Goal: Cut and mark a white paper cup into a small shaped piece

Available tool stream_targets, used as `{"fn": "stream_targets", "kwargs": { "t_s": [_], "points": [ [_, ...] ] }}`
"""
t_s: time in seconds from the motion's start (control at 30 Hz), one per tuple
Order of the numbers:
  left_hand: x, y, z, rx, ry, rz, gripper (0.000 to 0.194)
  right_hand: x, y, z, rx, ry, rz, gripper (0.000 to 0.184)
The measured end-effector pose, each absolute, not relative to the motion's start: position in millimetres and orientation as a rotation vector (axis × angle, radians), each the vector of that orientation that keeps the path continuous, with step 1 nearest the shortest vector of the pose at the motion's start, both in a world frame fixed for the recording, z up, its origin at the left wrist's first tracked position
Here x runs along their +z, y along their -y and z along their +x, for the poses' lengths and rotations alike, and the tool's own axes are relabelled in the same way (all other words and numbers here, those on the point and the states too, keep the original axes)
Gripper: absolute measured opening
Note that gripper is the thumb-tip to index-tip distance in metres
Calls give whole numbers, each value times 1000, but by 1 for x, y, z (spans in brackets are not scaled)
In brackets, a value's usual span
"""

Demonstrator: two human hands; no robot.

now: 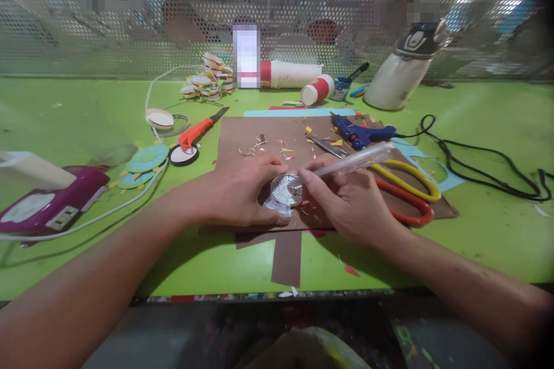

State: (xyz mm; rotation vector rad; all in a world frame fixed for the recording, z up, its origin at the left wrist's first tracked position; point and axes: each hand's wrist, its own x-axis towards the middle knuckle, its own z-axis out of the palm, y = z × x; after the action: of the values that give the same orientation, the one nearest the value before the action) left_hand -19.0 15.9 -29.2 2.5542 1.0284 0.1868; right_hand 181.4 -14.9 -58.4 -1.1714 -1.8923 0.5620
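My left hand [242, 193] lies over a small round white paper piece [283, 191] and pins it to the brown card sheet [259, 132]; the fingers curl around its left side. My right hand [341, 202] is closed on a clear pen-like tool [355, 160] whose tip touches the paper piece. Small paper scraps lie scattered on the brown sheet around both hands.
Red-and-yellow scissors [407, 193] lie right of my right hand. Behind them are a blue glue gun [359, 134] and its black cord [480, 164]. At left lie an orange-handled knife [201, 130], paper discs [147, 158] and a purple device [52, 202]. Cups [289, 75] and a white bottle [402, 75] stand by the mesh wall.
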Motion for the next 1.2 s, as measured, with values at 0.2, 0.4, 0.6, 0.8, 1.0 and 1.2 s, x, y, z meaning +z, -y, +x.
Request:
{"fn": "stream_targets", "kwargs": {
  "t_s": [0.2,0.4,0.6,0.8,1.0,1.2],
  "points": [
    [-29,-17,-19,207,-1003,2578,46,-57,16,182,565,1899,-1129,26],
    [-30,-17,-19,194,-998,2577,46,-57,14,181,523,1910,-1138,29],
    [-30,-17,-18,189,-1000,2574,48,-57,15,182,504,1920,-1143,32],
    [-31,-17,-18,193,-1003,2577,50,-59,15,182,524,1909,-1212,31],
    [-30,-17,-18,199,-1014,2584,47,-58,16,182,481,1932,-1188,32],
    [-29,-17,-19,158,-1025,2588,51,-58,17,181,477,1930,-1145,26]
  ]
}}
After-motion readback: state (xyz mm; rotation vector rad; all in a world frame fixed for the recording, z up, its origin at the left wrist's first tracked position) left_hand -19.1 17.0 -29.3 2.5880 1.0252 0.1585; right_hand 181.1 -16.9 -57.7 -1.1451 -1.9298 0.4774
